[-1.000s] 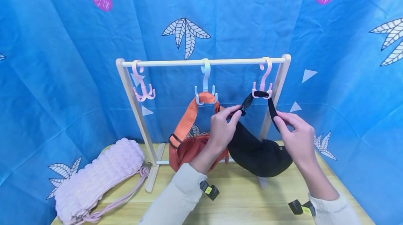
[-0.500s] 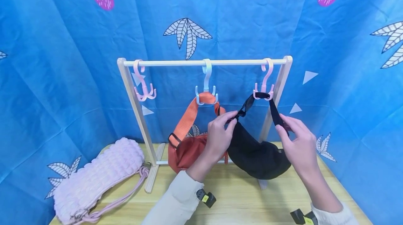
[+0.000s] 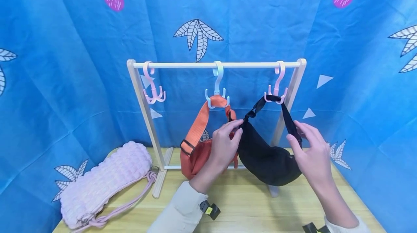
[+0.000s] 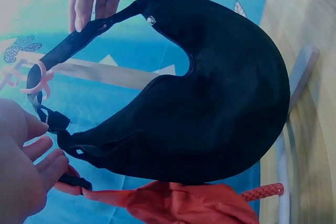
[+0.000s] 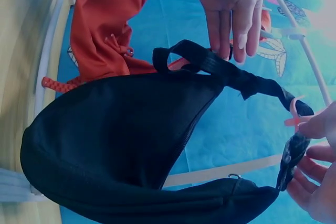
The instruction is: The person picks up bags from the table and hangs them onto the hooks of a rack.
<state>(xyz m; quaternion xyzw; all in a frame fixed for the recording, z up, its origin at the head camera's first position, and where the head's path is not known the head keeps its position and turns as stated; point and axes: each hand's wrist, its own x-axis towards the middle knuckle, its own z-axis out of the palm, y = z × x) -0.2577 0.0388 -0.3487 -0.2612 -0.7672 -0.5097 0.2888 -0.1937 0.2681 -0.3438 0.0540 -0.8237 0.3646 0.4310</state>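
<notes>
A black crescent-shaped bag (image 3: 265,162) hangs by its strap (image 3: 288,120) from the right pink hook (image 3: 276,93). At the strap's left end is my left hand (image 3: 224,146), its fingers loosely extended beside the fabric and not gripping it. My right hand (image 3: 314,153) is at the strap's right side, thumb and fingers parted around it. In the right wrist view the right fingers (image 5: 307,177) lie close against the strap. An orange-red bag (image 3: 198,153) hangs from the blue hook (image 3: 217,91), partly hidden behind my left hand and forearm.
A wooden rack with a white rail (image 3: 182,65) carries the hooks. The left pink hook (image 3: 154,93) bears nothing. A puffy pale lilac bag (image 3: 107,182) with a cord handle lies on the wooden table (image 3: 247,211) at left. Blue patterned cloth (image 3: 81,44) surrounds the table.
Both hands have moved down along the strap, and their pinch on it has loosened, thumbs and fingers now parted. The black bag still hangs from the right pink hook. The view has shifted slightly.
</notes>
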